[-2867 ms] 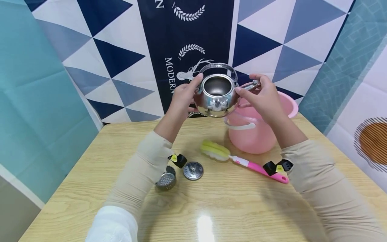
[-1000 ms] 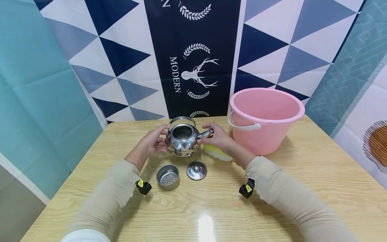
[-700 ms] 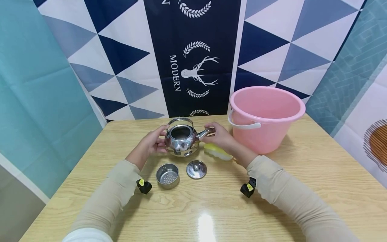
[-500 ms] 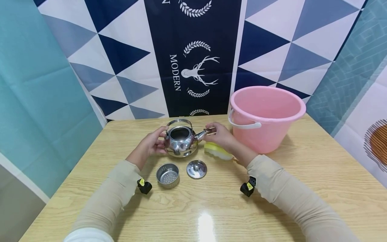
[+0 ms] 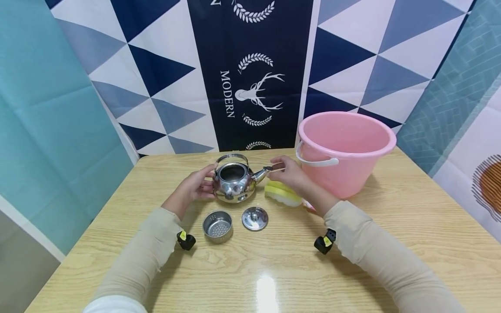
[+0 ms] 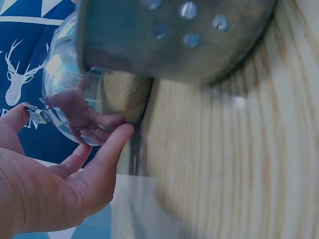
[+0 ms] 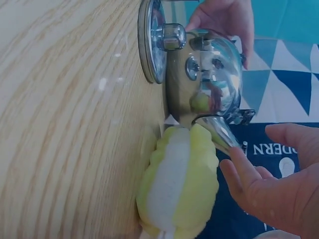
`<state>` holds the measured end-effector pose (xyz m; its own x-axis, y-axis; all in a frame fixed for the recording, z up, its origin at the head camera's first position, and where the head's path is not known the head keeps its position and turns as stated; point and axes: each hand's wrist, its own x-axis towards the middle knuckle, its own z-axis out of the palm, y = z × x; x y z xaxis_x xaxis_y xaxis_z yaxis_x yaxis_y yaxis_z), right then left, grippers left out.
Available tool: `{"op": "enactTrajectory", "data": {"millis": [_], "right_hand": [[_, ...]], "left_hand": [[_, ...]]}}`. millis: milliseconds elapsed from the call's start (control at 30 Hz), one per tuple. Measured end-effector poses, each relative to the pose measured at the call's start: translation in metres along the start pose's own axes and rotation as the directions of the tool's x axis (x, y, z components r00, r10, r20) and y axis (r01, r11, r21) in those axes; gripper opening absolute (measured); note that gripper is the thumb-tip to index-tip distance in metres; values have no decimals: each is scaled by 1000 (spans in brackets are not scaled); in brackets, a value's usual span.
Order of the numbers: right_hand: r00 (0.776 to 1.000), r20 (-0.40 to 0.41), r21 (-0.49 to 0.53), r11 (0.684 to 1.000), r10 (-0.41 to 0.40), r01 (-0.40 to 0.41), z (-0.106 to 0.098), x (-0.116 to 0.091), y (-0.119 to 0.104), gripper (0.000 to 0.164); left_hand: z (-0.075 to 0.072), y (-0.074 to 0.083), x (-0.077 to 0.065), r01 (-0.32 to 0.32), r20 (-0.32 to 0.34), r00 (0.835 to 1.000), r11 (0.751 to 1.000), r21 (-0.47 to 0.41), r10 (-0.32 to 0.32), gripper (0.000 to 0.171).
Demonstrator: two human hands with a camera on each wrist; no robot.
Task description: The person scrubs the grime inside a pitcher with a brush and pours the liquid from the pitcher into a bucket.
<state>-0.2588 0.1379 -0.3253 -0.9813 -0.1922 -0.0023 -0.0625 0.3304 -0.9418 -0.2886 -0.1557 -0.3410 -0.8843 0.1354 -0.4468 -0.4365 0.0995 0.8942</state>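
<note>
A shiny steel teapot (image 5: 234, 184), lidless and upright on the table with its hoop handle raised, has its spout pointing right. My left hand (image 5: 192, 187) grips its left side; in the left wrist view one digit touches the handle's hinge and other fingers lie along the body. By the spout tip is my right hand (image 5: 290, 174), its fingers loosely bent around nothing. In the right wrist view a fingertip is close to the spout (image 7: 219, 133); whether they touch I cannot tell. In front of the teapot lie a perforated strainer basket (image 5: 217, 227) and a round knobbed lid (image 5: 255, 218).
A pink bucket (image 5: 340, 174) with a white handle stands at the back right. Under the right forearm lies a yellow-and-white sponge brush (image 5: 282, 194), its pink handle mostly hidden. A patterned cloth (image 5: 164, 78) hangs behind the wooden table (image 5: 219, 278).
The teapot has come down from raised in both hands onto the table, then shifted slightly left. My right hand has let go of the spout and drawn a little to the right.
</note>
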Motion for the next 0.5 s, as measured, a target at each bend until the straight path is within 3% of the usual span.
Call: {"op": "enactTrajectory", "data": {"millis": [233,333,433,500], "right_hand": [[998,34,-43,998,-44,45,-10,-13,-2,56],[998,41,-34,998,-46,48,-15,-21,-5,54],[997,50,-46,997,-54,56,-21,-28,-7,52],[995,66,-73,994,-71,76,-23,-33,-9,50]], "left_hand": [[-5,3,-4,-31,57,998,990,135,24,71],[-6,4,-9,-83,32,996,972,218,78,71],[-7,6,-17,-148,-50,984,934,327,173,66],[-8,7,-23,-187,-110,961,885,426,256,60]]}}
